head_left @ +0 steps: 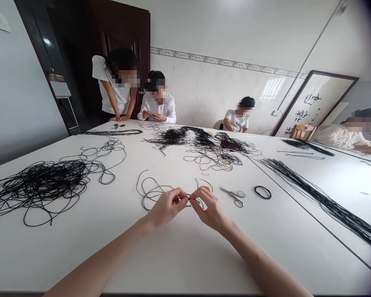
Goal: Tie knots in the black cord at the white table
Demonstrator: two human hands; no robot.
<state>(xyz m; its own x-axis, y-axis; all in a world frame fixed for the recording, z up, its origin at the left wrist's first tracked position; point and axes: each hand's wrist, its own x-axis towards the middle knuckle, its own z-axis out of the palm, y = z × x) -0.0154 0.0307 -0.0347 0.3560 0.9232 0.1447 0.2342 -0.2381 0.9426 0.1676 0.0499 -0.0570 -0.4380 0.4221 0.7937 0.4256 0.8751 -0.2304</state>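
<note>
Pinching thin blk cord (pixel 189 199), 2 bare hands (pixel 168 204) (pixel 210 209), smooth wht table (pixel 185 255)

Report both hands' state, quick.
Left hand: closed, pinching thin black cord.
Right hand: closed, fingertips pinching black cord close beside the left.

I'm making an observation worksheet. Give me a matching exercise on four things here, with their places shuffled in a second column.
Things
1. silver metal scissors
2. oval black ring
3. big tangled heap of black cord
4. thin black cord

Places
A. on the left side of the white table
B. pinched by the left hand and right hand
C. just right of the scissors
D. between the right hand and the ring

Pairs: 1-D, 2-C, 3-A, 4-B
</note>
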